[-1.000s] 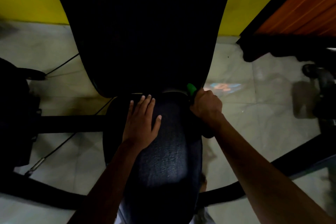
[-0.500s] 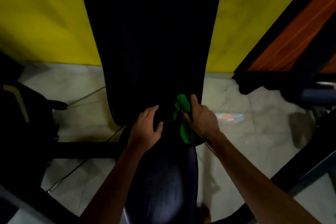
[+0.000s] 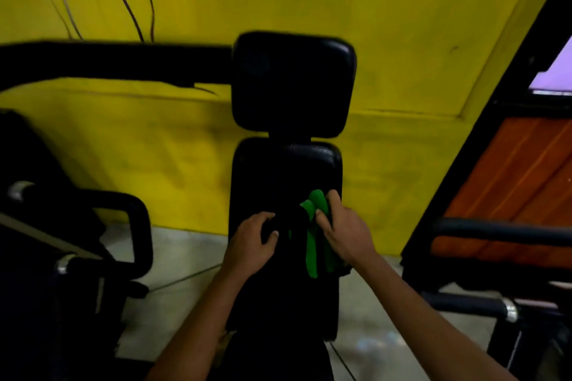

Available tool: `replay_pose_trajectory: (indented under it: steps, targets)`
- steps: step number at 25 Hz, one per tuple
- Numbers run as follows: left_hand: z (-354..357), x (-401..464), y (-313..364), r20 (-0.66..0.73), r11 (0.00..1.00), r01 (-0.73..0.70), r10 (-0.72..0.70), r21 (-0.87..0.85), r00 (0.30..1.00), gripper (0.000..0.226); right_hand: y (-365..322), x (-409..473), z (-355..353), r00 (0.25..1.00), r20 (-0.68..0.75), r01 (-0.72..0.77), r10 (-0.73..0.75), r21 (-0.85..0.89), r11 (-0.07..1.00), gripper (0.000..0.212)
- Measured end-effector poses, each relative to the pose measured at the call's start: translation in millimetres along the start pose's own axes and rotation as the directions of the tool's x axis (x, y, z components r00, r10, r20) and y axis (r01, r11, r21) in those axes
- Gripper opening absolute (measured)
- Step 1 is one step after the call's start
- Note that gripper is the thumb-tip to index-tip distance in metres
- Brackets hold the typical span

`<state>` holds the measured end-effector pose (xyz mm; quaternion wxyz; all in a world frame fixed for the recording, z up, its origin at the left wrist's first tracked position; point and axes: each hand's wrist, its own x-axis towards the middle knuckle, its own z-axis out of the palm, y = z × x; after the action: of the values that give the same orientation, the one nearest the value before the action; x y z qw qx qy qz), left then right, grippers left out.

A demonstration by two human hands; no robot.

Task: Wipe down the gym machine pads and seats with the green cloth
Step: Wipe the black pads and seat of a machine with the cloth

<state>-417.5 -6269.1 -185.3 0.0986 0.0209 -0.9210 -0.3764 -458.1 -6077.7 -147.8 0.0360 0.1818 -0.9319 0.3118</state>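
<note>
Both hands are up against the black back pad (image 3: 286, 182) of the gym machine. The right hand (image 3: 345, 230) grips the green cloth (image 3: 313, 238), thumb and fingers curled round its bunched top, while the rest of the cloth hangs down below the hand in 2 folds against the pad. The left hand (image 3: 252, 243) sits just beside it on the same pad, fingers bent and pressing on the dark surface; whether it pinches anything I cannot tell, the pad is too dark there. Above the hands a squarish black head pad (image 3: 294, 83) stands upright, with a black bar (image 3: 108, 63) running off to the left of it. Behind all this is a yellow wall (image 3: 387, 25). To the right of the right hand are an orange wooden panel (image 3: 507, 176) and a black padded handle (image 3: 501, 230).
</note>
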Motion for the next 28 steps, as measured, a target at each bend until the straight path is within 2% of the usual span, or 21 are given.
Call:
replay_pose_trajectory:
  steps: [3, 6, 8, 10, 14, 19, 24, 28]
  targets:
    - [-36, 9, 41, -0.067, 0.999, 0.01, -0.012, -0.036, 0.998, 0.036, -21, 9, -42, 0.997, -0.048, 0.058, -0.059, -0.025, 0.998, 0.021]
    - [-65, 16, 72, -0.066, 1.0, -0.007, 0.006, -0.021, 0.998, 0.035, -39, 20, -80, 0.999, -0.036, -0.027, 0.028, 0.03, 0.999, 0.032]
    - [-80, 22, 89, -0.072, 1.0, -0.024, 0.024, 0.014, 0.997, 0.036, -50, 24, -102, 0.996, -0.054, -0.074, 0.075, 0.03, 0.997, 0.028]
    - [-92, 29, 104, -0.099, 0.999, -0.04, 0.042, 0.025, 0.994, 0.035, -62, 26, -123, 0.994, -0.085, -0.071, 0.069, -0.027, 0.997, 0.019]
    - [-100, 46, 136, -0.13, 0.994, -0.09, 0.097, 0.057, 0.987, 0.032, -77, 31, -161, 0.978, -0.196, -0.074, 0.065, -0.036, 0.997, 0.028]
    - [-83, 62, 182, -0.129, 0.982, -0.186, 0.187, 0.023, 0.974, 0.03, -62, 22, -210, 0.945, -0.305, -0.137, 0.12, -0.036, 0.99, 0.04]
    - [-45, 73, 238, -0.075, 0.962, -0.271, 0.268, -0.042, 0.961, 0.029, -27, 1, -263, 0.904, -0.392, -0.193, 0.172, -0.015, 0.981, 0.04]
    - [1, 78, 292, 0.005, 0.934, -0.334, 0.337, -0.126, 0.942, 0.028, 4, -31, -319, 0.835, -0.493, -0.3, 0.245, -0.034, 0.953, 0.034]
